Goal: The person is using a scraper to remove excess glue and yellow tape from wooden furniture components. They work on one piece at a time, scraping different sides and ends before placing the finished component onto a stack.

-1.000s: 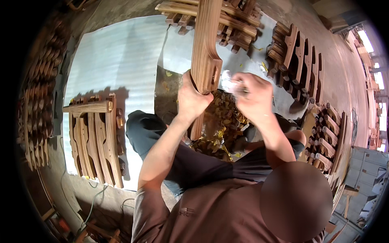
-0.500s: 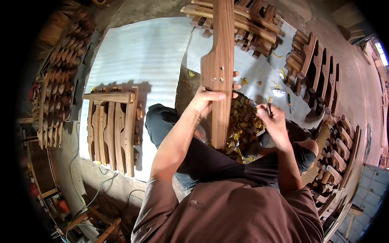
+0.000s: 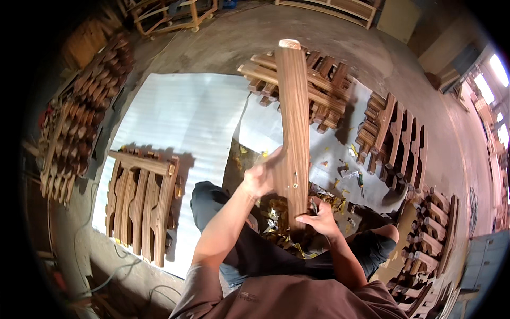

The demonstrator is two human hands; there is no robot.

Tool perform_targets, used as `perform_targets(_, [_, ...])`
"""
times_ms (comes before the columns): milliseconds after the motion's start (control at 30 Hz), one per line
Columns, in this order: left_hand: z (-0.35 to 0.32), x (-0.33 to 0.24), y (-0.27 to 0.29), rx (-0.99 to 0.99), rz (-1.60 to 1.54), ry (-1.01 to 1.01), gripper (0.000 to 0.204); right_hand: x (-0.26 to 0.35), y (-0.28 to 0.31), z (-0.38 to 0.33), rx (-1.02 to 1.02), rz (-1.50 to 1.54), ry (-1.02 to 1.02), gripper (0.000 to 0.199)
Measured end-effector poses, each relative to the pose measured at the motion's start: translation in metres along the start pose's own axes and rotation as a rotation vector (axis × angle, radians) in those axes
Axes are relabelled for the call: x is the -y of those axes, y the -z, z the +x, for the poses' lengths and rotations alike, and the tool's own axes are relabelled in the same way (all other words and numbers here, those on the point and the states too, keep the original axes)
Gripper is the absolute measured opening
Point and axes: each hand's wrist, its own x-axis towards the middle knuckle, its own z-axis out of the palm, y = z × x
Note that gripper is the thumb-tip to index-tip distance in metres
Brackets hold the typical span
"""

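Gripping wooden leg (image 3: 294, 122), left hand (image 3: 258, 179); right hand (image 3: 319, 218) fingers unclear; concrete floor (image 3: 212, 48).

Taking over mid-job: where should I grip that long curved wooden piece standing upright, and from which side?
Grip the wooden piece at its wider lower section, from its left edge, where the left hand already wraps it. That broad, shouldered part probably steadies the tall top best.

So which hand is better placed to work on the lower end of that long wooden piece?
Probably the right hand: it sits at the lower end of the long wooden piece with a small tool in its fingers. The left hand grips the piece higher up, steadying it.
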Motion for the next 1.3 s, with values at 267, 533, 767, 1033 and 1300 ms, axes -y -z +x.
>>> perform_targets(267, [0.005, -0.013, 0.019, -0.333, 0.326, -0.266, 0.062, -0.071, 0.060, -0.050, -0.087, 0.175, -0.201, 0.027])
perform_targets(533, [0.003, 0.001, 0.000, -0.279, 1.280, -0.162, 0.054, 0.114, 0.040, 0.009, -0.463, -0.615, 0.267, 0.025])
perform_targets(767, [0.009, -0.012, -0.009, -0.188, 1.925, -0.373, 0.061, 0.137, 0.016, 0.037, -0.377, -0.457, 0.329, 0.031])
perform_targets(1033, [-0.018, -0.004, 0.020, -0.221, 2.137, -0.283, 0.070, 0.102, -0.010, 0.044, -0.459, -0.585, 0.368, 0.033])
perform_targets(1300, [-0.010, 0.010, 0.027, -0.189, 2.158, -0.220, 0.075, 0.098, 0.002, 0.035, -0.377, -0.868, 0.517, 0.025])
